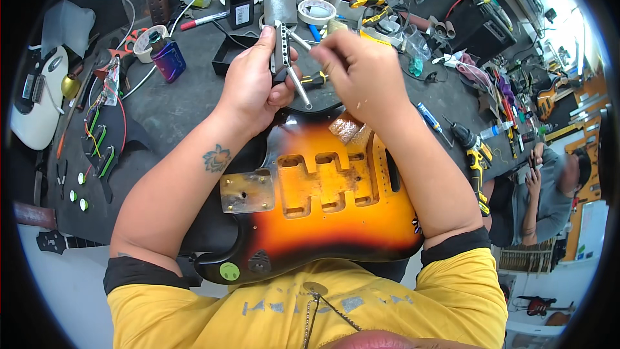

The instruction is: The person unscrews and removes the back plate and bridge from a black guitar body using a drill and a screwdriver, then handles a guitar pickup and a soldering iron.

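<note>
My left hand (255, 84) grips a silver metal guitar bridge (281, 48) upright, with a long thin metal arm (298, 87) slanting down from it. My right hand (355, 74) is curled just right of it, thumb and finger closed at the end of a short pale rod (299, 40) near the bridge's top; whether they grip it is unclear. Beneath both forearms lies a sunburst electric guitar body (332, 226) with routed cavities, a metal neck plate area (245, 190) and a green smiley sticker (229, 271).
The dark bench (161, 123) holds tape rolls (316, 10), a black device (239, 1), a purple bottle (166, 58), wired electronics (106, 129), a yellow drill (476, 161) and scattered tools. Another person (549, 200) sits at right, holding something dark. A white guitar-shaped piece (35, 123) lies far left.
</note>
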A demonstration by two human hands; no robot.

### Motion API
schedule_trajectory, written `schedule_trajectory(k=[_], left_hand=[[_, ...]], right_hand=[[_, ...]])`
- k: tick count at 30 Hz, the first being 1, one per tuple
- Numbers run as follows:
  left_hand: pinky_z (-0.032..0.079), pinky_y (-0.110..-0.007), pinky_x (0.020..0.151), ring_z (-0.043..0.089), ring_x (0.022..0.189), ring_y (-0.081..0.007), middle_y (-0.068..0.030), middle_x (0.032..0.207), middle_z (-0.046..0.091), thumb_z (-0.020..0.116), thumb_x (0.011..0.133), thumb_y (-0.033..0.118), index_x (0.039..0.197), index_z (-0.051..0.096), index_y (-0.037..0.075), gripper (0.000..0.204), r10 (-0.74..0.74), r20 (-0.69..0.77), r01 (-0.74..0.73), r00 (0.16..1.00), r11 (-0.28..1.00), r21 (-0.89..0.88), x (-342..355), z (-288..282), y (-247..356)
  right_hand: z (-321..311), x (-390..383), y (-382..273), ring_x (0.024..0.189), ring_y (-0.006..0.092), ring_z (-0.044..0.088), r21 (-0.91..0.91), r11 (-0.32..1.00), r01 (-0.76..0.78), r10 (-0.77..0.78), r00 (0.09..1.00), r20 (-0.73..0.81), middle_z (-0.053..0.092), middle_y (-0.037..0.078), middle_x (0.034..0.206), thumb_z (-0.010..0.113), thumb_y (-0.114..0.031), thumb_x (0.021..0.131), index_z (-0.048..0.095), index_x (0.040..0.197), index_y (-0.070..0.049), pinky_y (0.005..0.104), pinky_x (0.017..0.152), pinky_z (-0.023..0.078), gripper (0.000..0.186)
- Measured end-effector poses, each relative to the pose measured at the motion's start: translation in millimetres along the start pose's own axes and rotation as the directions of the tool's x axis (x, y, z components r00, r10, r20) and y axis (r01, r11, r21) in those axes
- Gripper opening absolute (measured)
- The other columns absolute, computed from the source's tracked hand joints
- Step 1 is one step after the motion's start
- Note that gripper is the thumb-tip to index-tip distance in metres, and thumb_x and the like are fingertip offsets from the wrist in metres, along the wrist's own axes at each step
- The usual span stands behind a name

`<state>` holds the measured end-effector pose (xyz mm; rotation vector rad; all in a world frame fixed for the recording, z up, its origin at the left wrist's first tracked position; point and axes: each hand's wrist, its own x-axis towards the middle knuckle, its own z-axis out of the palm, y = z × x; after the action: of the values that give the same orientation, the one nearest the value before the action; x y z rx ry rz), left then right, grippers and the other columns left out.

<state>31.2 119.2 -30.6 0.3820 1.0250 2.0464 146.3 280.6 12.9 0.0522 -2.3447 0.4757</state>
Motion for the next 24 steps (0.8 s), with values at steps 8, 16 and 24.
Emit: schedule_trajectory(k=[8, 16, 24], left_hand=[[0.033, -0.026, 0.043, 0.043, 0.046, -0.0107, -0.0098, 0.073, 0.065, 0.048, 0.117, 0.053, 0.109, 0.064, 0.003, 0.053, 0.078, -0.062, -0.077, 0.995, 0.997, 0.029, 1.1, 4.6, -4.6], [0.035, -0.026, 0.043, 0.045, 0.046, -0.0102, -0.0064, 0.075, 0.066, 0.044, 0.119, 0.052, 0.108, 0.067, 0.004, 0.055, 0.018, -0.037, -0.017, 0.999, 0.999, 0.030, -1.0, 5.8, -2.0], [0.035, -0.026, 0.042, 0.047, 0.045, -0.0104, -0.0042, 0.075, 0.066, 0.040, 0.119, 0.051, 0.110, 0.068, 0.005, 0.054, 0.000, -0.091, 0.007, 0.996, 0.997, 0.074, -4.7, 16.0, 3.1]], right_hand=[[-3.9, -6.2, -16.1, 0.084, 0.0415, 0.075, 0.224, 0.973, -0.061, -0.016, 0.945, 0.326, 0.075, 0.020, 0.089, 0.078, -0.026, 0.100, 0.069, 0.106, 0.000, 0.0456, 0.076, 0.059, 0.028], [15.2, -12.1, -20.3, 0.090, 0.0467, 0.074, 0.242, 0.963, -0.115, 0.069, 0.979, 0.190, 0.075, 0.023, 0.095, 0.069, -0.013, 0.104, 0.061, 0.107, 0.000, 0.0511, 0.078, 0.058, 0.016], [23.5, -14.4, -21.4, 0.087, 0.0440, 0.072, 0.285, 0.944, -0.164, 0.121, 0.979, 0.163, 0.073, 0.019, 0.089, 0.068, -0.008, 0.102, 0.060, 0.109, -0.002, 0.0503, 0.075, 0.056, 0.012]])
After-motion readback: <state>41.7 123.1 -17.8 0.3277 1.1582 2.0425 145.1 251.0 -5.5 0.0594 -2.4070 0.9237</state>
